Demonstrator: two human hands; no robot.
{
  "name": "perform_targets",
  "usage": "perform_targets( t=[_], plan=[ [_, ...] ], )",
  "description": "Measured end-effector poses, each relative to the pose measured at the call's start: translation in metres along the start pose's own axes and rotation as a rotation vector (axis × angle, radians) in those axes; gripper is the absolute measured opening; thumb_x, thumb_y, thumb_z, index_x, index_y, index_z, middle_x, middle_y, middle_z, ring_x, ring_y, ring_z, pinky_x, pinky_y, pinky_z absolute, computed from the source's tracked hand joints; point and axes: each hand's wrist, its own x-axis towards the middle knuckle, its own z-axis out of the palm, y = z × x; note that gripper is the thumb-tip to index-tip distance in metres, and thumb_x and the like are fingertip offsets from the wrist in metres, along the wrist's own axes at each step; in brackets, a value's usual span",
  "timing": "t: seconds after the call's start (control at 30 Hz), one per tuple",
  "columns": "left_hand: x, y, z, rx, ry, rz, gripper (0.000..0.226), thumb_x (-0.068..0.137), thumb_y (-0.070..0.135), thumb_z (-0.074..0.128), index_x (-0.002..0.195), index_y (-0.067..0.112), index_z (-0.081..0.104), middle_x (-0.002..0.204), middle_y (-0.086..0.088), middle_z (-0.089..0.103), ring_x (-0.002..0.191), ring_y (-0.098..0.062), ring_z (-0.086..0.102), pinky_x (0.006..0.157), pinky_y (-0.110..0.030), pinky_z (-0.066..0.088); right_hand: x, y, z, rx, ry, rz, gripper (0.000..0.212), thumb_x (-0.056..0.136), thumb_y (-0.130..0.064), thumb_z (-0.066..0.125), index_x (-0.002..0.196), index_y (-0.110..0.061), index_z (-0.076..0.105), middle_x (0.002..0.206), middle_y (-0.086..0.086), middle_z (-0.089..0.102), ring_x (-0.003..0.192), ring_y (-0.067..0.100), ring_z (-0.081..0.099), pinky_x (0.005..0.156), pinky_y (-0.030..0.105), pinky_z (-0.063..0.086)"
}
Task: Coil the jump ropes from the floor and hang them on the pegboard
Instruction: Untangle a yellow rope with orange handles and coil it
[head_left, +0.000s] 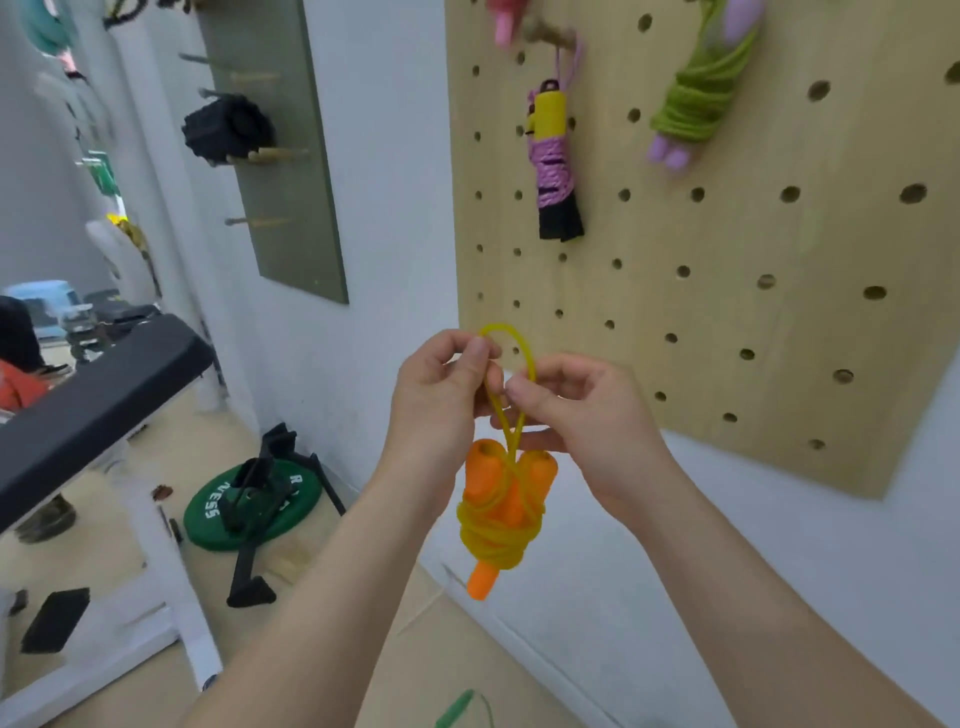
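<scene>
both hands are close together in front of the lower left part of the wooden pegboard (727, 312). left hand (447, 395) pinches one side of a yellow loop (511, 343) between thumb and fingers, and right hand (587, 410) pinches the other side. below them hangs the coiled jump rope (501, 509), yellow cord wound round its orange handles, off the floor. higher on the board hang a pink rope bundle (553, 166) and a green rope bundle (696, 104). a green weight plate (254, 504) lies on the floor to the left.
</scene>
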Motion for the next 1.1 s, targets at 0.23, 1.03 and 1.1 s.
perform_targets(
  t=[0.23, 1.03, 1.1],
  plan=[
    [0.106, 0.058, 0.021, -0.130, -0.035, -0.021, 0.028, 0.104, 0.020, 0.036, 0.083, 0.010, 0.051, 0.050, 0.004, 0.036, 0.045, -0.013, 0.036, 0.054, -0.029, 0.038, 0.101, -0.045, 0.017, 0.304, 0.214, 0.005, 0.012, 0.095, -0.011, 0.058, 0.091, -0.003, 0.067, 0.065, 0.007, 0.057, 0.068, 0.023, 0.052, 0.067, 0.031, 0.043],
    [0.336, 0.373, 0.058, -0.221, -0.416, -0.084, 0.015, 0.098, 0.018, 0.050, 0.095, 0.005, 0.059, 0.057, -0.004, 0.047, 0.049, -0.017, 0.048, 0.050, -0.025, 0.034, 0.298, -0.403, -0.022, 0.329, 0.111, 0.080, 0.015, 0.097, -0.013, 0.055, 0.084, -0.008, 0.060, 0.060, -0.001, 0.051, 0.049, 0.008, 0.046, 0.037, 0.014, 0.029],
    [0.345, 0.382, 0.060, -0.225, -0.368, -0.048, 0.015, 0.099, 0.017, 0.049, 0.096, 0.006, 0.058, 0.056, -0.002, 0.048, 0.048, -0.015, 0.049, 0.046, -0.023, 0.035, 0.310, -0.413, -0.022, 0.333, 0.089, 0.077, 0.015, 0.096, -0.012, 0.055, 0.084, -0.007, 0.062, 0.061, 0.001, 0.053, 0.050, 0.008, 0.049, 0.036, 0.013, 0.031]
  ],
)
